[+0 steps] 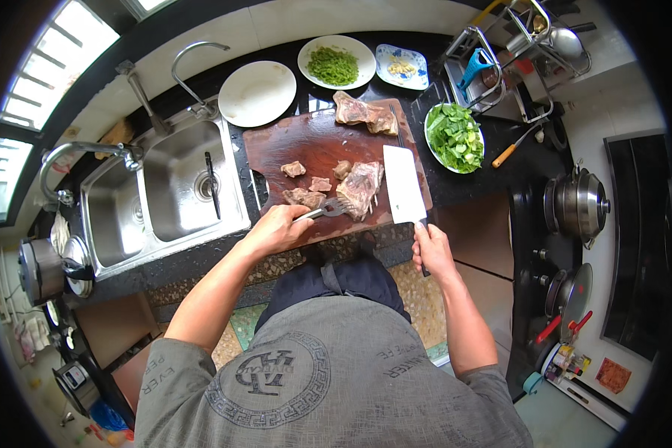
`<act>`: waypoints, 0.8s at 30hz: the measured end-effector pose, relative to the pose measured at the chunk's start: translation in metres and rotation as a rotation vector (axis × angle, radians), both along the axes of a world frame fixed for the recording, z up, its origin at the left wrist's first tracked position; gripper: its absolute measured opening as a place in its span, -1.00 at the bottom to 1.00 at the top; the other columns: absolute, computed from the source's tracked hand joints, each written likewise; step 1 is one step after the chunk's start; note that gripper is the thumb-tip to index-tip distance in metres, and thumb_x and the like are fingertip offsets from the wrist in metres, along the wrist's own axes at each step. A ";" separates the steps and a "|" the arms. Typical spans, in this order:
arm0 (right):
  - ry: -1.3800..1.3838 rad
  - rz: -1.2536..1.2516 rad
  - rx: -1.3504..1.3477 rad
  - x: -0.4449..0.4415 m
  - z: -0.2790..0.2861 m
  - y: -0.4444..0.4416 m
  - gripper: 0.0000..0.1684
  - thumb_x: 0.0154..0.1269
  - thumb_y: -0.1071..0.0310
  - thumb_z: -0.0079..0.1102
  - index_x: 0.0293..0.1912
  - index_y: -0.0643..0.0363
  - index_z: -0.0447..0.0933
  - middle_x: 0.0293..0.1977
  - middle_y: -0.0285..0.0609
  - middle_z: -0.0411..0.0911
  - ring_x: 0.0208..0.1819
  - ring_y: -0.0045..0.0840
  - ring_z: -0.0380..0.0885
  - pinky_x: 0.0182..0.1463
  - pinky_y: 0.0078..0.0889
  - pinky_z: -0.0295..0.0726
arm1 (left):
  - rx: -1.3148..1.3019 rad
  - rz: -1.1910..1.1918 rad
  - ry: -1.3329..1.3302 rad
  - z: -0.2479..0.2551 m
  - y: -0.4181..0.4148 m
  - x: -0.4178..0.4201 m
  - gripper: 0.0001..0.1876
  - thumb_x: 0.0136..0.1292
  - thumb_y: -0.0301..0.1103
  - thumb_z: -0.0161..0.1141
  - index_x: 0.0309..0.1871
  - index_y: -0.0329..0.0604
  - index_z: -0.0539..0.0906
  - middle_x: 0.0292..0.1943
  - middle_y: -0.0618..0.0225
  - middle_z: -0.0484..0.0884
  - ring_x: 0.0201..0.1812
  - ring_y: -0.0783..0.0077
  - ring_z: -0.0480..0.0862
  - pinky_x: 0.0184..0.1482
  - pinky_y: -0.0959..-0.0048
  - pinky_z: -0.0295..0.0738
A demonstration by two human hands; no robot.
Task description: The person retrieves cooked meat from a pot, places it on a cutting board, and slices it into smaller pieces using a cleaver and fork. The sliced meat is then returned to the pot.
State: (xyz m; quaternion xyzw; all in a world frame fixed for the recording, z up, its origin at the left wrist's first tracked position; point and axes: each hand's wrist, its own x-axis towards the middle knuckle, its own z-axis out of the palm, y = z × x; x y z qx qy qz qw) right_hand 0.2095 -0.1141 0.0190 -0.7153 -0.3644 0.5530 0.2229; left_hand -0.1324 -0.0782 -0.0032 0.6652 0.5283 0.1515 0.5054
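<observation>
My left hand (280, 228) grips the handle of a metal fork (333, 207), whose tines touch a bony chunk of meat (360, 187) on the wooden cutting board (291, 134). In my right hand (434, 249) is the handle of a cleaver (404, 185), its broad blade lying over the board's right edge. Smaller meat pieces (305, 197) sit left of the chunk. Another large piece of meat (365, 113) rests at the board's far edge, with dark chopsticks (396, 126) beside it.
A double steel sink (182, 173) is at the left, with faucets behind. Along the back stand an empty white plate (256, 94), a plate of chopped greens (333, 66) and a dish of garlic (401, 67). Leafy greens (455, 137), a knife (515, 147) and a steel pot (579, 203) are at the right.
</observation>
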 end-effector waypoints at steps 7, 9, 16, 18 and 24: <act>-0.475 0.381 0.678 -0.034 -0.008 0.034 -0.72 0.32 0.25 0.26 -0.09 0.23 0.54 -0.30 0.05 0.61 -0.24 -0.11 0.64 -0.15 -0.17 0.59 | -0.100 0.069 -0.067 0.009 -0.015 -0.001 -0.71 0.38 -0.23 0.14 -0.12 -0.33 0.63 -0.44 -0.01 0.66 -0.35 0.11 0.71 -0.23 0.19 0.52; -0.586 0.505 0.834 -0.042 -0.016 0.048 -0.70 0.29 0.29 0.30 -0.06 0.22 0.53 -0.26 0.02 0.61 -0.24 -0.14 0.64 -0.15 -0.20 0.60 | -0.061 0.093 -0.091 0.017 -0.024 -0.003 -0.71 0.39 -0.23 0.13 -0.10 -0.33 0.63 -0.44 0.01 0.66 -0.36 0.18 0.69 -0.23 0.22 0.52; -0.655 0.729 0.891 -0.076 -0.029 0.090 -0.62 0.23 0.27 0.32 0.01 0.10 0.49 -0.17 -0.05 0.52 -0.14 -0.05 0.58 -0.11 -0.02 0.58 | -0.115 0.334 -0.166 0.021 -0.054 -0.027 -0.68 0.42 -0.25 0.15 0.04 -0.33 0.63 -0.39 0.37 0.62 -0.33 0.58 0.53 -0.24 0.46 0.47; -0.651 0.837 0.846 -0.081 -0.031 0.107 -0.62 0.21 0.28 0.33 0.01 0.07 0.49 -0.19 -0.06 0.51 -0.12 -0.07 0.56 -0.11 -0.03 0.58 | -0.137 0.390 -0.156 0.022 -0.059 -0.034 -0.70 0.42 -0.26 0.16 0.04 -0.32 0.64 -0.40 0.45 0.59 -0.34 0.63 0.48 -0.26 0.51 0.44; -0.697 1.060 0.919 -0.106 -0.049 0.169 -0.61 0.10 0.30 0.37 -0.03 0.02 0.55 -0.19 -0.15 0.49 -0.09 -0.19 0.51 0.02 -0.12 0.49 | -0.084 0.501 -0.173 0.020 -0.072 -0.049 -0.72 0.42 -0.27 0.17 0.03 -0.27 0.65 -0.41 0.52 0.56 -0.36 0.67 0.45 -0.29 0.55 0.40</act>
